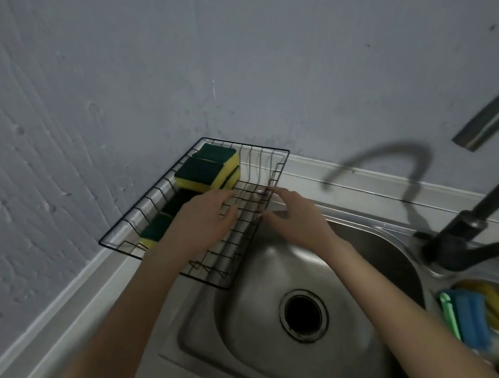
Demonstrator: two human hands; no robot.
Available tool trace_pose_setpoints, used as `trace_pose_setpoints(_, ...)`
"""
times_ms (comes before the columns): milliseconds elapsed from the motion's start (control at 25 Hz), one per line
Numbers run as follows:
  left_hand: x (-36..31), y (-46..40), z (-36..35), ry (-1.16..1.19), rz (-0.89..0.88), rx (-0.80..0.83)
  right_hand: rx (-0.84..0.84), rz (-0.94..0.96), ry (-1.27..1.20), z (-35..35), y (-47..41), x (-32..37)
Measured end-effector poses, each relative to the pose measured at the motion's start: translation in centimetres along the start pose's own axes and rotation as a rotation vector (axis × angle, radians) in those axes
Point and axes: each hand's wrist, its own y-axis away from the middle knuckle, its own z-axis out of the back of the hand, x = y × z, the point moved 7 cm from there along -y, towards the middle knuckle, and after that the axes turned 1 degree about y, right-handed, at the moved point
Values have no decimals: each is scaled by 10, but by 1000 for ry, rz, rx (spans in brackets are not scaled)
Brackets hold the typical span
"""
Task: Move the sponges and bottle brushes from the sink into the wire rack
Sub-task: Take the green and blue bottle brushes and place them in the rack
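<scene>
A black wire rack (246, 144) stands in the counter corner, left of the sink (265, 269). Two yellow sponges with green tops (201, 173) are stacked at its far end. A dark one (180, 202) lies in the middle, and another yellow-green sponge (154, 230) sits at the near end. My left hand (205, 218) lies flat over the rack with its fingers spread, partly covering the sponges. My right hand (297, 221) grips the rack's right rim between fingers and thumb. Blue, green and yellow cleaning items (470, 319) lie blurred in the right basin.
The left basin holds only its round drain (303, 314). A dark faucet (466, 237) rises between the two basins, its spout arching at the upper right. A grey wall closes the corner behind and to the left of the rack.
</scene>
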Motion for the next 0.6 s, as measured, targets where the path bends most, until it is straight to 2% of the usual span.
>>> trace_pose_setpoints(320, -90, 39, -73, 72, -60, 80, -12, -114, -32, 41, 91, -99)
trace_pose_setpoints(600, -168, 63, -147, 141, -100, 108, -132, -194, -72, 94, 152, -178)
